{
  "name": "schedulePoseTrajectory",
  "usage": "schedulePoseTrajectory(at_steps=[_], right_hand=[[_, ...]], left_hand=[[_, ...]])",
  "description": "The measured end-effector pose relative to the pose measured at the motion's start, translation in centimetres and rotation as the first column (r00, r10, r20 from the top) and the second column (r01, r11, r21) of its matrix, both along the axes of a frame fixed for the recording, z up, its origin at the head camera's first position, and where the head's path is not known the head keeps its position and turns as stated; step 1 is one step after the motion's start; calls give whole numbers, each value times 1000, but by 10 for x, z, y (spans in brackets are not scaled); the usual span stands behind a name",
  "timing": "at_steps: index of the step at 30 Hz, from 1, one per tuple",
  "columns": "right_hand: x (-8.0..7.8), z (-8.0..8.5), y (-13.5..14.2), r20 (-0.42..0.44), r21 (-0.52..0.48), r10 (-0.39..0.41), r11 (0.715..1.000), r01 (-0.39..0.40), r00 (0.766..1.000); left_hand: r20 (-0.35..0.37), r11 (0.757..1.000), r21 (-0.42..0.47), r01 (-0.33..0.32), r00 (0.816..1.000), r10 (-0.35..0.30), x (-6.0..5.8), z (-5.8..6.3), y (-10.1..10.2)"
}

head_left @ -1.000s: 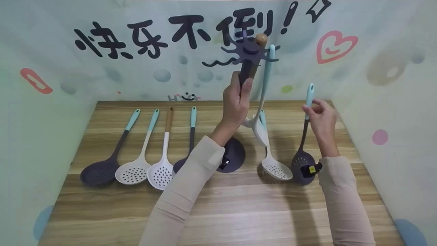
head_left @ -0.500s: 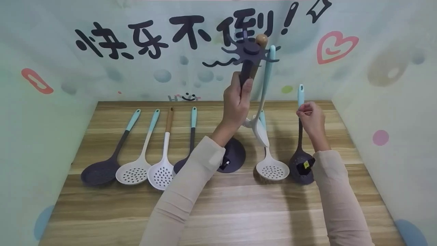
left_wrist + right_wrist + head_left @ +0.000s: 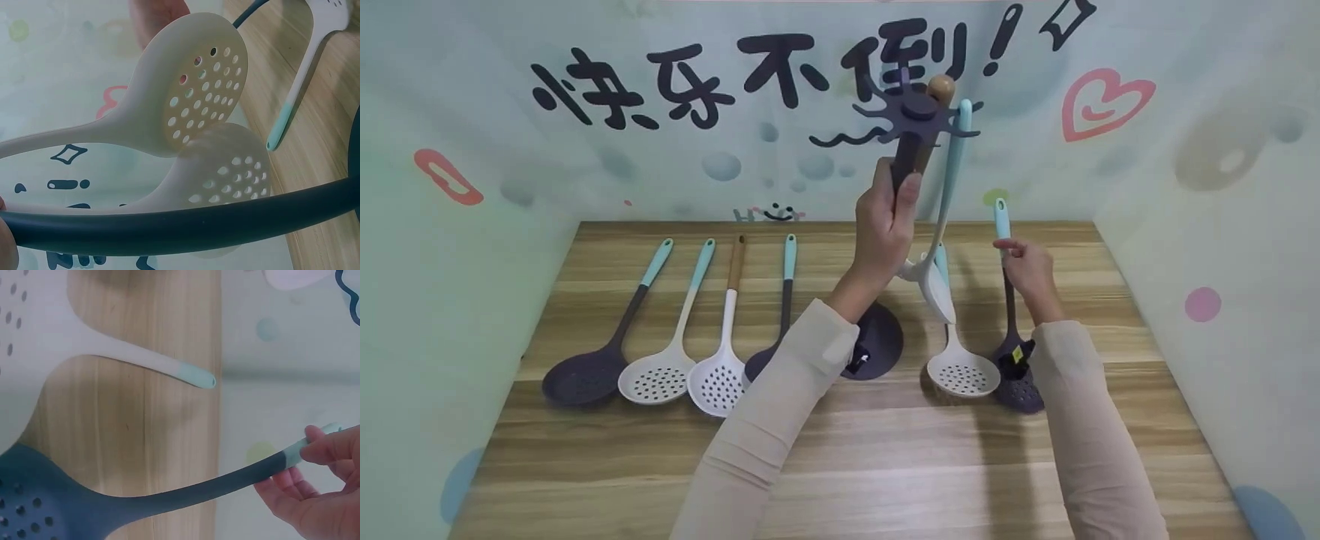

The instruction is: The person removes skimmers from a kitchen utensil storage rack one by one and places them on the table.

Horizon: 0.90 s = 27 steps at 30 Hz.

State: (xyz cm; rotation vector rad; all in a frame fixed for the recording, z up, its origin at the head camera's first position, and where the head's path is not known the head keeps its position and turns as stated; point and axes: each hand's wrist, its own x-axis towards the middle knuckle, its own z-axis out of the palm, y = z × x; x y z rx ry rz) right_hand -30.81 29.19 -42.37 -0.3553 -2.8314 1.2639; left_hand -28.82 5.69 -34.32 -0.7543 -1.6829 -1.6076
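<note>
My left hand (image 3: 883,229) grips the dark post of a utensil stand (image 3: 911,116), whose hooks spread above the fist. Two white slotted skimmers hang there; the front skimmer (image 3: 208,84) has its holed head in full view in the left wrist view. One has a mint handle (image 3: 956,150); a wooden handle (image 3: 941,88) shows behind the post. My right hand (image 3: 1027,270) pinches the mint handle of a dark slotted skimmer (image 3: 1011,311), held upright with its head low over the table. Close to its left lies a white slotted skimmer (image 3: 962,375) with a mint handle.
The stand's round dark base (image 3: 881,345) is partly behind my left sleeve. On the left half of the wooden table (image 3: 840,480) lie a dark turner-like ladle (image 3: 585,379), two white skimmers (image 3: 655,379) and a dark utensil (image 3: 787,300). A printed backdrop (image 3: 780,165) stands behind.
My right hand has moved left and slightly down, bringing the dark skimmer's handle left so that it now leans left. The white skimmer beside it has turned slightly. My left hand stays put.
</note>
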Motion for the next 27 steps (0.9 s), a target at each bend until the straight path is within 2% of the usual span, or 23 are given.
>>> schedulePoseTrajectory(at_steps=[8,15,21,27], right_hand=[[-2,-9,7,103,-64,120,991,-114,987],[-3,-18,7,185,-84,229,973,-217,956],[0,-32,6,273,-38,263,964,-263,925],[0,-46,6,322,-41,280,958,-282,904]], left_hand=[[23,1000,-13,9,1000,-9,0,0,0],[30,1000,-22,-3,1000,4,0,0,0],[36,999,-24,-31,999,32,1,1,0],[42,1000,-12,-14,999,15,1,0,0]])
